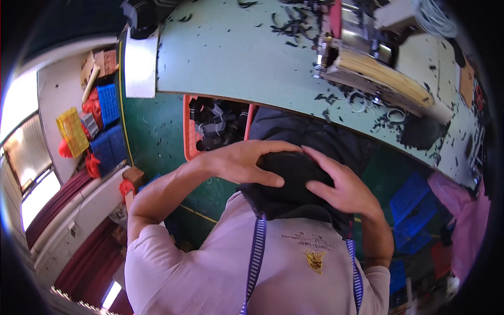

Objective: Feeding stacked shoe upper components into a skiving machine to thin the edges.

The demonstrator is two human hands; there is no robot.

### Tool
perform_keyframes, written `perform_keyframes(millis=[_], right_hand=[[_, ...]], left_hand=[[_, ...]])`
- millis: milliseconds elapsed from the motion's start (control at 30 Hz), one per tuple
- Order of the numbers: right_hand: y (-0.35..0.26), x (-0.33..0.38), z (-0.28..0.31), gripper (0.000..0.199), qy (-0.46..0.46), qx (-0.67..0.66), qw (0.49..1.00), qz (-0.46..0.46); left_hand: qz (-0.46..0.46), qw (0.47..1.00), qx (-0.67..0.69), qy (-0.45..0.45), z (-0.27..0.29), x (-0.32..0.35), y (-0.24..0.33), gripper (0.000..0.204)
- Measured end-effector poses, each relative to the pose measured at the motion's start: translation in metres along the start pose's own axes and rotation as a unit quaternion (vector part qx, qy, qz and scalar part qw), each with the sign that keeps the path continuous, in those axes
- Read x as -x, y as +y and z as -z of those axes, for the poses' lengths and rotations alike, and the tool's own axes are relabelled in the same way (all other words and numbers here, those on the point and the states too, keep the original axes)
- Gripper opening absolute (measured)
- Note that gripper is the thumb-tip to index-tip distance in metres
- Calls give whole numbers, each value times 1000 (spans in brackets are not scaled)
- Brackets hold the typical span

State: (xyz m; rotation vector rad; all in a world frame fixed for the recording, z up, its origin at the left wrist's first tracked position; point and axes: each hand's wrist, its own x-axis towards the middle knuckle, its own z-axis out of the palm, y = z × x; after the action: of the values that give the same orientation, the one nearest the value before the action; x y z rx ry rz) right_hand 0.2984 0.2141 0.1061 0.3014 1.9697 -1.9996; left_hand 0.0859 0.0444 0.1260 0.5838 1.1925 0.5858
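My left hand [249, 164] curves over black cloth [286, 202] at my front, its fingers stretched out and its thumb apart. From the other side my right hand [336, 184] lies along the same cloth, thumb spread from the fingers. The fingertips of both hands nearly meet at the cloth's far edge. The cloth looks like an apron top, with blue striped straps [255, 257] running over my light shirt. Neither hand shows a thing gripped in it. What lies under the palms is hidden.
A pale green worktable [226, 52] spans the far side, strewn with black scraps. On its right stands a machine [367, 73] with metal parts. An orange-red crate [187, 128] of black-and-grey textile pieces is left of my lap. Blue baskets [108, 105] stand at left.
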Motion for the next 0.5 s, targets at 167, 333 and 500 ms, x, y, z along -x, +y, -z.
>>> perform_keyframes(millis=[167,333,500], right_hand=[[-11,5,11,69,-23,156,987,42],[-1,-21,-8,63,98,-112,989,-4],[-5,-79,12,40,255,-432,865,14]], left_hand=[[-77,954,277,87,-37,10,-25,59],[-215,947,19,238,-10,-31,-10,42],[-131,939,-129,291,74,-83,77,38]])
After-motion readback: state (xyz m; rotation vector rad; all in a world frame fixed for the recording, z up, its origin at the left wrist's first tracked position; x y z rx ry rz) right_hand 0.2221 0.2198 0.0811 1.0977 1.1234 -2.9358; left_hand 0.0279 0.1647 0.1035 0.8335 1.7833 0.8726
